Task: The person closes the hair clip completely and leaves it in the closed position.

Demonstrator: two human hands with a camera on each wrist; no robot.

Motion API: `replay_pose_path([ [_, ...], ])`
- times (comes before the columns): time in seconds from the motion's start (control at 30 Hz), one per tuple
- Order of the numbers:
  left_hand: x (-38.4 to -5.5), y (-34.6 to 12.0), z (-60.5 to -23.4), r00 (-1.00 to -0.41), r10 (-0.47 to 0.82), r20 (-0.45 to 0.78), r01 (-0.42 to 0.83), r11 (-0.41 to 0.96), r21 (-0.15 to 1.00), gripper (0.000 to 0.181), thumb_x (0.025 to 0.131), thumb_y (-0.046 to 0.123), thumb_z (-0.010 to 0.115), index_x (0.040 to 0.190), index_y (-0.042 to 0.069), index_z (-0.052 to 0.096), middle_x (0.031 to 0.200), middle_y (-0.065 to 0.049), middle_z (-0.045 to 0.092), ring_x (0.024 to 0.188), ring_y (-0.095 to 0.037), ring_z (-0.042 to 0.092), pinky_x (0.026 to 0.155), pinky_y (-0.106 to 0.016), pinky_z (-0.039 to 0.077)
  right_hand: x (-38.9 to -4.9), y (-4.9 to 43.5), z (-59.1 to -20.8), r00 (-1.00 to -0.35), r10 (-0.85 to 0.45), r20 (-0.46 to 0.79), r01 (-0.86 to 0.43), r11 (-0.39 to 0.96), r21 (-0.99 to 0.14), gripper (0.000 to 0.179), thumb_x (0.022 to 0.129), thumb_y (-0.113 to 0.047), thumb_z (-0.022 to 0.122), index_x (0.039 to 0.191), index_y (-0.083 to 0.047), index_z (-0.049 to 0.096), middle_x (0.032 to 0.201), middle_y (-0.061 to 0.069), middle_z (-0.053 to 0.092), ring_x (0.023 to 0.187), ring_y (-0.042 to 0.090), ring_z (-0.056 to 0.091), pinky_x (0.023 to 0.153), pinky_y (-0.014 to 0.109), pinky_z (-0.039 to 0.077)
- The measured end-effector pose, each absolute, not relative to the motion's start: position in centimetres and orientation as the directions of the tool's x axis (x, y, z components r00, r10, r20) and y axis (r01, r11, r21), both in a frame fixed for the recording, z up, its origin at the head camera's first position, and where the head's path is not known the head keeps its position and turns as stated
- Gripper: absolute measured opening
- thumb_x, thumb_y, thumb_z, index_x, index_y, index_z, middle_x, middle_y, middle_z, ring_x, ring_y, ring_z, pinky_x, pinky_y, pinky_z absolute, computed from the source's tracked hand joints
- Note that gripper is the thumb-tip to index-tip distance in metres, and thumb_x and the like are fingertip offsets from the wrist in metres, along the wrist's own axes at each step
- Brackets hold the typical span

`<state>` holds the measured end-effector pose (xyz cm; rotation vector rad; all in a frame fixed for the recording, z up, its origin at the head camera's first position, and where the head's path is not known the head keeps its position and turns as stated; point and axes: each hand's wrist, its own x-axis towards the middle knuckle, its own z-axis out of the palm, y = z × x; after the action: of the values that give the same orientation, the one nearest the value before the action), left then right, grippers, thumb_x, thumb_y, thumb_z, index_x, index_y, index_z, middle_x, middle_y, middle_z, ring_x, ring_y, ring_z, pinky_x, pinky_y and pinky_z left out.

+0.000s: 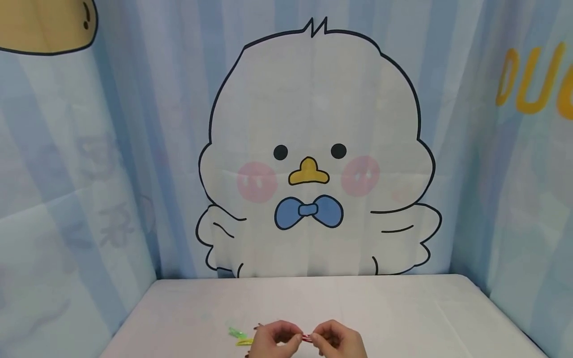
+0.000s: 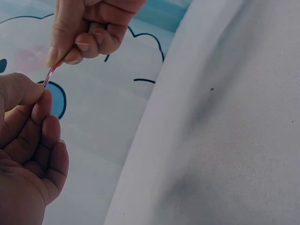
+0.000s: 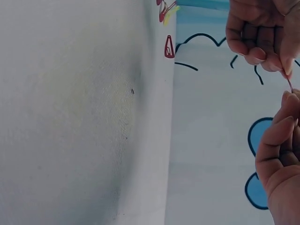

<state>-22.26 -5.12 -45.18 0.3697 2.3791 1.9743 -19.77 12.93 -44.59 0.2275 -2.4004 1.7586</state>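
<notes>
In the head view a slim red hair clip [image 1: 306,338] spans the small gap between both hands above the table's near part. My left hand [image 1: 275,340] pinches one end between thumb and index finger. The other end is pinched by my right hand [image 1: 337,340]. Seen from the left wrist, the clip [image 2: 49,76] shows edge-on as a thin shiny strip, its ends hidden by fingertips. The other fingers of both hands are loosely curled. Green clips [image 1: 236,332] and a yellow clip [image 1: 244,342] lie on the table just left of my left hand.
A white-covered table [image 1: 403,308] lies before a striped curtain [image 1: 179,149] with a chick drawing. The right wrist view shows a red snap hair clip [image 3: 169,47] on the table, with red and yellow clips [image 3: 168,13] beyond it.
</notes>
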Motion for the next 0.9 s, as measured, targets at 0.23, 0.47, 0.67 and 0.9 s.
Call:
replay_pose_path([
  [0.23, -22.3, -4.2, -45.3, -0.973, 0.170, 0.158, 0.198, 0.255, 0.946, 0.004, 0.083, 0.008, 0.075, 0.083, 0.005, 0.073, 0.074, 0.002, 0.068, 0.070, -0.014, 0.061, 0.064, -0.031, 0.051, -19.9, 13.3, -44.9, -0.958, -0.015, 0.285, -0.269, 0.385, -0.883, 0.011, 0.087, -0.010, 0.077, 0.082, -0.005, 0.068, 0.066, -0.003, 0.063, 0.056, 0.007, 0.057, 0.053, 0.024, 0.049],
  [0.47, -22.6, -4.2, -45.4, -0.984, 0.160, 0.081, 0.112, 0.190, 0.975, 0.006, 0.085, 0.008, 0.073, 0.087, 0.003, 0.074, 0.078, 0.000, 0.069, 0.070, -0.013, 0.061, 0.066, -0.031, 0.052, -20.1, 13.7, -44.7, -0.941, -0.088, 0.326, -0.335, 0.369, -0.867, 0.013, 0.088, -0.015, 0.077, 0.088, -0.003, 0.070, 0.073, -0.002, 0.068, 0.061, 0.006, 0.062, 0.057, 0.025, 0.052],
  [0.67, -22.5, -4.5, -45.4, -0.989, 0.134, 0.057, 0.083, 0.193, 0.978, 0.007, 0.087, 0.011, 0.073, 0.089, 0.004, 0.073, 0.079, 0.000, 0.068, 0.072, -0.015, 0.061, 0.069, -0.035, 0.053, -20.3, 14.0, -44.7, -0.916, -0.171, 0.362, -0.400, 0.405, -0.822, 0.015, 0.085, -0.009, 0.079, 0.095, 0.000, 0.071, 0.074, -0.006, 0.062, 0.063, 0.004, 0.057, 0.059, 0.025, 0.052],
  [0.9, -22.6, -5.0, -45.6, -0.985, 0.171, 0.034, 0.065, 0.181, 0.981, 0.010, 0.090, 0.013, 0.072, 0.093, 0.003, 0.073, 0.082, -0.001, 0.069, 0.076, -0.017, 0.060, 0.074, -0.038, 0.052, -20.5, 14.1, -45.1, -0.914, -0.222, 0.340, -0.403, 0.408, -0.819, 0.013, 0.087, -0.008, 0.078, 0.095, -0.002, 0.071, 0.074, -0.007, 0.058, 0.062, 0.004, 0.053, 0.058, 0.023, 0.049],
])
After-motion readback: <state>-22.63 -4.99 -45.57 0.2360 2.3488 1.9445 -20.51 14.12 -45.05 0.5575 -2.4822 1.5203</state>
